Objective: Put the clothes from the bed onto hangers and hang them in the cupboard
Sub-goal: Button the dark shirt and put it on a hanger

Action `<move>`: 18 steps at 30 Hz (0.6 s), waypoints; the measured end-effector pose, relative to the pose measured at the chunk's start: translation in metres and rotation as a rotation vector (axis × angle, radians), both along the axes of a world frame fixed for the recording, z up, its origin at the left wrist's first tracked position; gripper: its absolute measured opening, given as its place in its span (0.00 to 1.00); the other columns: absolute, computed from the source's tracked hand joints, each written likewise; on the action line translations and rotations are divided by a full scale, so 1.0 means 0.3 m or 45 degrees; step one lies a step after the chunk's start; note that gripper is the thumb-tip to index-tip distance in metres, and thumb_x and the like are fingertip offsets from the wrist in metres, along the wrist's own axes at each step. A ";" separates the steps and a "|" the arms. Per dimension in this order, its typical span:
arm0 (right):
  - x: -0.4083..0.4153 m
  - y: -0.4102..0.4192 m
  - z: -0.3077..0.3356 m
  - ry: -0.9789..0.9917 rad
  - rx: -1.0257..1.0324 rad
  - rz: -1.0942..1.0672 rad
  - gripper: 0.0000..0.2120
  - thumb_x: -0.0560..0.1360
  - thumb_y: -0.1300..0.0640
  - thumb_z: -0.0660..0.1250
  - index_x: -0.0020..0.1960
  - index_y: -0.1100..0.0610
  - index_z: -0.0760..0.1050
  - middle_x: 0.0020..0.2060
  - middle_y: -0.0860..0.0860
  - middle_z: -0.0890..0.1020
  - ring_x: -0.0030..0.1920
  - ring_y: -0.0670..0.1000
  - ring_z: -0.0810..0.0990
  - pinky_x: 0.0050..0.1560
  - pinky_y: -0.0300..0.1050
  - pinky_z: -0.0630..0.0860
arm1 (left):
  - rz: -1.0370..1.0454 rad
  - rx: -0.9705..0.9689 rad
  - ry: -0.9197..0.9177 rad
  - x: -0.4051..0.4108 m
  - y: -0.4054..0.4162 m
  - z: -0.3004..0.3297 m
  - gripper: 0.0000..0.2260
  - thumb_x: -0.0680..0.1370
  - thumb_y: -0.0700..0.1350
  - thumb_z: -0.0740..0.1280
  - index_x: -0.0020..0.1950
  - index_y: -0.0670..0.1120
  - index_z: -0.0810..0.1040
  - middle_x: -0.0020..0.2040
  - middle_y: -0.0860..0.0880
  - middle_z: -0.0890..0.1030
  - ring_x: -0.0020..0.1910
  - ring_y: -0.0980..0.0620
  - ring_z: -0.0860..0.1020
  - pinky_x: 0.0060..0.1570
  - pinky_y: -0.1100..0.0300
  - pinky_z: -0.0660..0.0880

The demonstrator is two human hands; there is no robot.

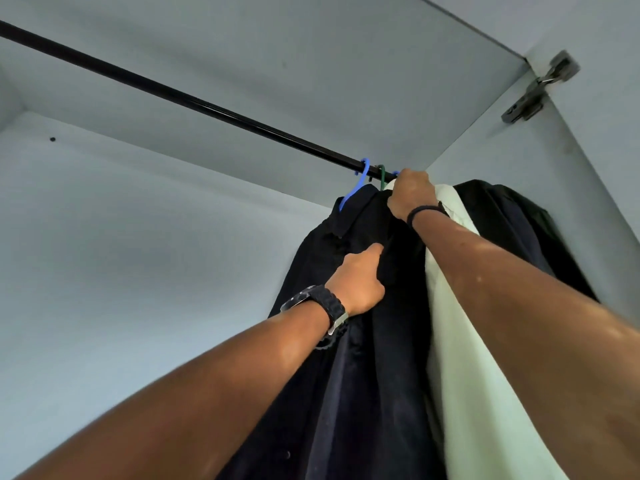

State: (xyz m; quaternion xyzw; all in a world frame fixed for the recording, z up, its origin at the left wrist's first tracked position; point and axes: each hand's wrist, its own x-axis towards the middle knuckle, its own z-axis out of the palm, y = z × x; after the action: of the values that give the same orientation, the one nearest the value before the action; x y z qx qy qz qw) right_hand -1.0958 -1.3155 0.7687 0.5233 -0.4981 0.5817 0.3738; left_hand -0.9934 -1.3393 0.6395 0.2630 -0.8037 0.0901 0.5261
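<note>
While the left hand (356, 282) pinches a fold of the black shirt (346, 341) just below its collar, the right hand (412, 194) is up at the black rail (194, 100), fingers curled tight around the top of a hanger there, though which hanger it grips is hidden under the knuckles. That black shirt hangs from the blue hanger (358, 183), hooked over the rail inside the cupboard, with a green hanger hook (382, 174) just beside it, a pale green garment (464, 358) touching the shirt's right side, and more dark clothes (512, 230) bunched against the cupboard's side wall (554, 161) below the door hinge (540, 88).
</note>
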 end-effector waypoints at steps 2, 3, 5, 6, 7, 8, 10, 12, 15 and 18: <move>-0.007 0.031 -0.014 0.025 0.092 0.080 0.15 0.76 0.65 0.61 0.63 0.66 0.72 0.61 0.62 0.74 0.62 0.62 0.73 0.59 0.48 0.71 | -0.018 0.019 -0.020 0.004 0.020 -0.022 0.21 0.72 0.30 0.57 0.63 0.43 0.68 0.49 0.40 0.77 0.41 0.42 0.78 0.36 0.51 0.77; -0.011 0.050 -0.026 0.036 0.137 0.116 0.16 0.76 0.64 0.62 0.63 0.66 0.73 0.61 0.61 0.75 0.63 0.61 0.72 0.59 0.46 0.69 | -0.034 0.031 -0.020 0.014 0.027 -0.035 0.21 0.72 0.29 0.57 0.63 0.43 0.68 0.48 0.40 0.77 0.42 0.40 0.78 0.39 0.49 0.78; -0.020 0.091 -0.072 -0.020 0.222 0.251 0.18 0.74 0.63 0.66 0.63 0.65 0.72 0.60 0.59 0.75 0.62 0.59 0.72 0.54 0.42 0.69 | -0.071 0.046 0.006 0.029 0.029 -0.070 0.24 0.72 0.29 0.56 0.65 0.45 0.67 0.48 0.40 0.77 0.43 0.40 0.79 0.40 0.50 0.78; -0.027 0.104 -0.098 -0.065 0.251 0.308 0.19 0.72 0.63 0.68 0.63 0.64 0.72 0.57 0.58 0.75 0.60 0.58 0.73 0.50 0.41 0.69 | -0.099 0.048 0.027 0.038 0.033 -0.090 0.25 0.72 0.29 0.56 0.67 0.46 0.66 0.49 0.41 0.77 0.43 0.41 0.79 0.40 0.50 0.78; -0.030 0.115 -0.129 -0.113 0.280 0.363 0.20 0.71 0.62 0.68 0.62 0.62 0.72 0.54 0.57 0.76 0.57 0.57 0.75 0.47 0.41 0.69 | -0.131 0.054 0.054 0.044 0.033 -0.110 0.27 0.72 0.29 0.56 0.69 0.47 0.66 0.49 0.41 0.78 0.42 0.43 0.79 0.40 0.51 0.79; -0.034 0.120 -0.164 -0.162 0.309 0.403 0.19 0.70 0.62 0.68 0.60 0.61 0.72 0.52 0.56 0.76 0.53 0.56 0.75 0.45 0.42 0.70 | -0.173 0.058 0.086 0.049 0.036 -0.133 0.27 0.73 0.29 0.57 0.70 0.47 0.66 0.50 0.42 0.78 0.41 0.45 0.79 0.40 0.53 0.79; -0.030 0.127 -0.237 -0.242 0.403 0.475 0.17 0.69 0.62 0.65 0.58 0.60 0.72 0.51 0.56 0.78 0.51 0.56 0.77 0.45 0.44 0.73 | -0.219 0.059 0.148 0.054 0.040 -0.175 0.25 0.74 0.29 0.57 0.69 0.46 0.69 0.55 0.43 0.78 0.44 0.49 0.79 0.43 0.59 0.78; -0.025 0.141 -0.300 -0.337 0.500 0.592 0.13 0.69 0.63 0.62 0.53 0.60 0.74 0.49 0.56 0.79 0.49 0.56 0.78 0.50 0.47 0.77 | -0.246 0.078 0.198 0.055 0.055 -0.207 0.23 0.75 0.30 0.57 0.68 0.46 0.71 0.61 0.44 0.76 0.54 0.51 0.78 0.47 0.68 0.74; -0.008 0.195 -0.370 -0.502 0.604 0.916 0.08 0.70 0.70 0.55 0.40 0.61 0.71 0.39 0.56 0.75 0.41 0.55 0.75 0.43 0.45 0.73 | -0.344 0.073 0.288 0.032 0.114 -0.255 0.20 0.78 0.32 0.57 0.67 0.45 0.73 0.63 0.45 0.75 0.59 0.56 0.75 0.45 0.81 0.67; -0.023 0.237 -0.423 -0.611 0.608 1.047 0.10 0.67 0.71 0.54 0.35 0.57 0.65 0.36 0.55 0.68 0.37 0.56 0.69 0.38 0.45 0.67 | -0.458 0.078 0.370 0.008 0.181 -0.300 0.17 0.79 0.33 0.59 0.64 0.45 0.74 0.58 0.48 0.77 0.53 0.57 0.77 0.44 0.79 0.70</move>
State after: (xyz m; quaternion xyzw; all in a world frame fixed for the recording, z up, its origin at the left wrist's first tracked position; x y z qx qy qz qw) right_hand -1.1028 -1.2443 0.6418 0.5981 -0.4419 0.6540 -0.1389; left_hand -0.9911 -1.2849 0.5497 0.1414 -0.7559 -0.0683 0.6355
